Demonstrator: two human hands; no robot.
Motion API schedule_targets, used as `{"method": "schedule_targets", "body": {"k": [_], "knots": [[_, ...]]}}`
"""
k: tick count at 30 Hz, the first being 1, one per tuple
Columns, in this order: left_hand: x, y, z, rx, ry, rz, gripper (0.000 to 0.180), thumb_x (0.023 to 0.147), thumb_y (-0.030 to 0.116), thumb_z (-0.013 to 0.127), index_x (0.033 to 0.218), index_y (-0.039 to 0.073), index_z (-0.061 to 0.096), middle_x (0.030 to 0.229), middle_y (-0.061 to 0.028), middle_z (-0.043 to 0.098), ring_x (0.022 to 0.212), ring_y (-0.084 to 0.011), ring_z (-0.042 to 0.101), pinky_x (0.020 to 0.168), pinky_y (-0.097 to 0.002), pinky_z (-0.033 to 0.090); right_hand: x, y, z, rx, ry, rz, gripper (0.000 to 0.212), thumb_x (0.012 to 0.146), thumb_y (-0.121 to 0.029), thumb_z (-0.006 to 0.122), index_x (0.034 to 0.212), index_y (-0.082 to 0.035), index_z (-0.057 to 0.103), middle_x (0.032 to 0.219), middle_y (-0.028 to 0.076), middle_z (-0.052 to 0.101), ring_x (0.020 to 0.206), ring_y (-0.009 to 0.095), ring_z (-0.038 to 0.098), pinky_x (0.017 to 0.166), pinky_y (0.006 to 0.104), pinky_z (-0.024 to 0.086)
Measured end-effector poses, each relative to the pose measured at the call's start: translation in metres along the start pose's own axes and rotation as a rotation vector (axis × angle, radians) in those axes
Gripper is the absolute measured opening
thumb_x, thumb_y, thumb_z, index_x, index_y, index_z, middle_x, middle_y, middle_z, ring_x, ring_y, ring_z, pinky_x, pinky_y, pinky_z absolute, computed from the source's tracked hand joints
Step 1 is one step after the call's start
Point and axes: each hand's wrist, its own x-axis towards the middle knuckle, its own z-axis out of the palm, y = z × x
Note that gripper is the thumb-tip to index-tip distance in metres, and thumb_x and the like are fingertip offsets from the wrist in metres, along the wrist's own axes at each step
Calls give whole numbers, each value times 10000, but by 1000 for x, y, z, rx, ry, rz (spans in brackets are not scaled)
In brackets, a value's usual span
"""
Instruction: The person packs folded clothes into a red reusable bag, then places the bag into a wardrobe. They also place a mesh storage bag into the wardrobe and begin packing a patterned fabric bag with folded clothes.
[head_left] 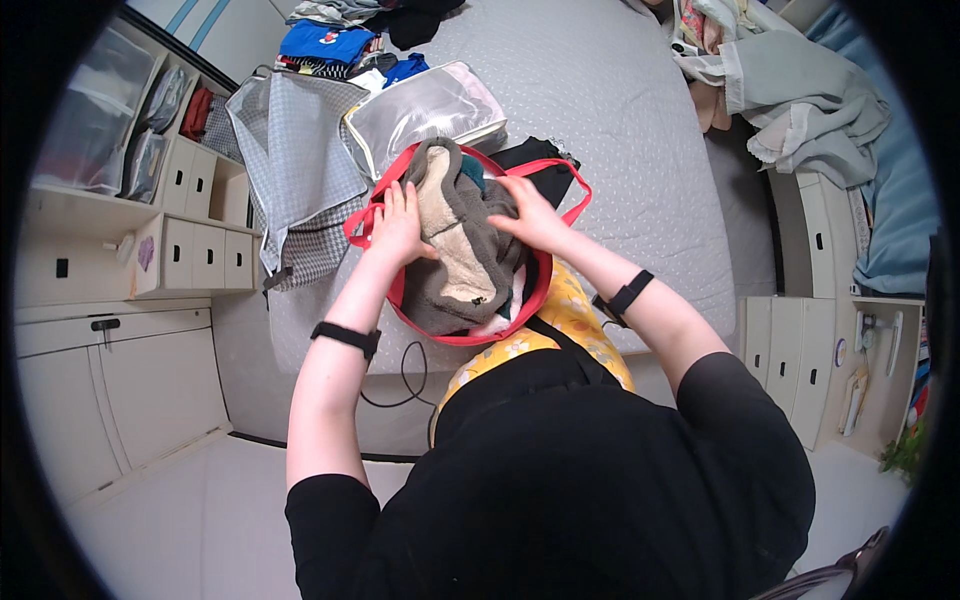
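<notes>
A red-rimmed storage bag point(455, 341) stands open in front of me at the bed's near edge. A grey fleece garment with a cream lining point(450, 235) fills it, with white and teal cloth showing around it. My left hand point(402, 228) lies with fingers spread on the bag's left rim, its thumb on the cream lining. On the other side my right hand point(532, 215) is open, thumb and fingers apart, resting against the garment's right part. Red handles point(578, 200) loop out at the sides. Neither hand has closed on anything.
Left of the bag lies a grey checked cloth bag point(305, 150); behind it sits a clear-topped storage case point(430, 110). Folded clothes point(325, 45) are piled at the far left of the bed point(620, 150). Grey clothing point(815, 100) hangs at the right. A black cable point(405, 390) dangles near my legs.
</notes>
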Motion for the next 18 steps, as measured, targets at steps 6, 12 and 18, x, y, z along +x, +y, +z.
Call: {"method": "schedule_targets", "body": {"k": [6, 12, 18], "knots": [[67, 7, 27, -170, -410, 139, 1508, 465, 511, 902, 1514, 219, -140, 1535, -297, -148, 1407, -530, -34, 1143, -579, 144, -3, 28, 72, -107, -399, 111, 604, 866, -458, 594, 1281, -24, 524, 1421, 293, 363, 1311, 493, 348, 1133, 535, 242], [73, 42, 68, -5, -377, 145, 1386, 582, 650, 786, 1520, 170, -114, 1468, -404, -167, 1399, -520, -106, 1151, -564, 49, 29, 30, 44, -239, -820, 134, 481, 815, -394, 639, 1116, -20, 644, 1187, 248, 572, 1113, 413, 560, 985, 468, 442], [77, 75, 66, 12, -452, 102, 1270, 684, 616, 727, 1523, 122, -88, 1532, -316, -118, 1423, -444, -168, 1142, -596, 1, 131, 21, 7, -202, -221, 82, 200, 784, -242, 616, 868, -69, 672, 821, 140, 676, 815, 334, 672, 719, 442, 545]]}}
